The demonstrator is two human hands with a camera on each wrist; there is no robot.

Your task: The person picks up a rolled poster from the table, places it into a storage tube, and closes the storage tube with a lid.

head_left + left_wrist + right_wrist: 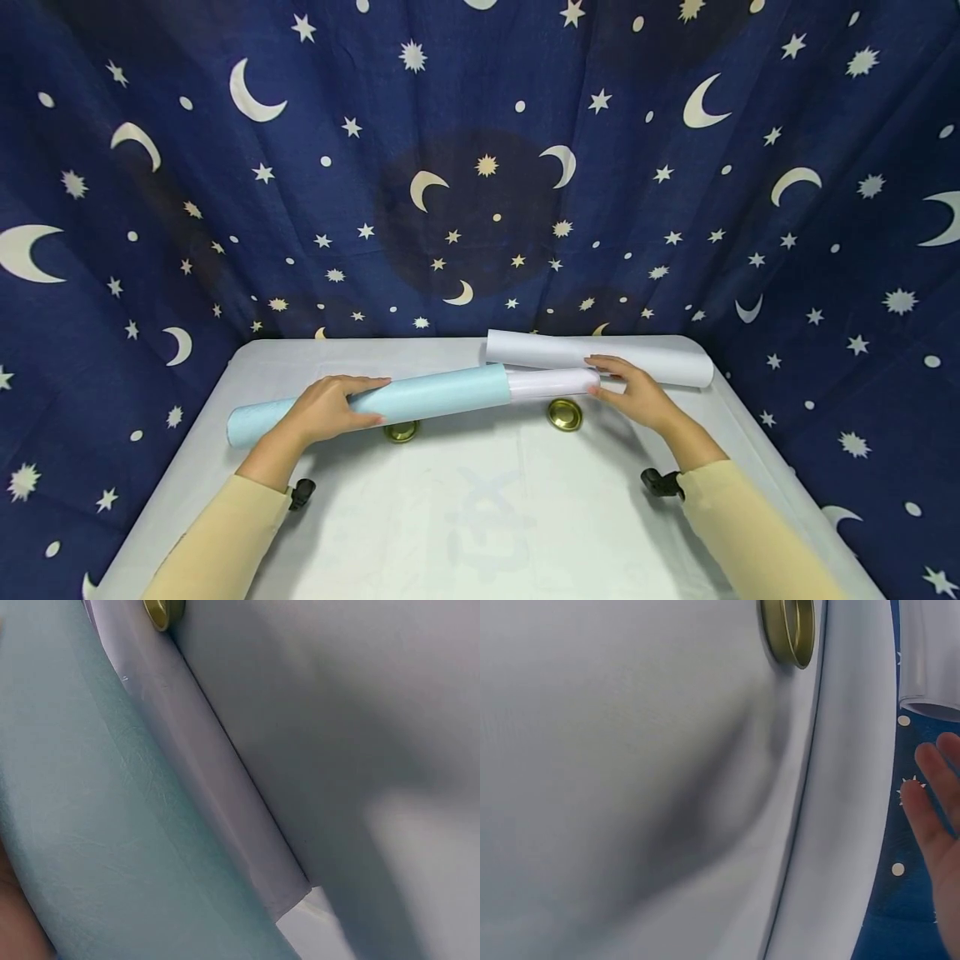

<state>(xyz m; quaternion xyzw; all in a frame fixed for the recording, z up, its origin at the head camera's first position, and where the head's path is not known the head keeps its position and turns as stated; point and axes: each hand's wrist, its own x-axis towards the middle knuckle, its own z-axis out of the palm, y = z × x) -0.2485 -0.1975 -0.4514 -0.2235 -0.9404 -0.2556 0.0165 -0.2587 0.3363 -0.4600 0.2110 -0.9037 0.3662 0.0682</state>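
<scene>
My left hand [327,408] grips a light blue tube [442,396] held at a slant above the white table, fingers behind and thumb along the front. A white paper roll [551,383] sticks out of the tube's right end. At that roll's free end is my right hand [637,400], its fingers spread. In the right wrist view, fingers [930,802] extend just below the open end of the roll [930,656]. The left wrist view is mostly filled by the blue tube [112,795], with a sliver of the left hand [22,915] at the edge.
A second white paper roll [667,364] lies along the table's back edge at right. Two brass-coloured round caps, a left one [401,431] and a right one [565,414], lie on the white table [450,517]. A dark blue curtain [480,208] surrounds the table.
</scene>
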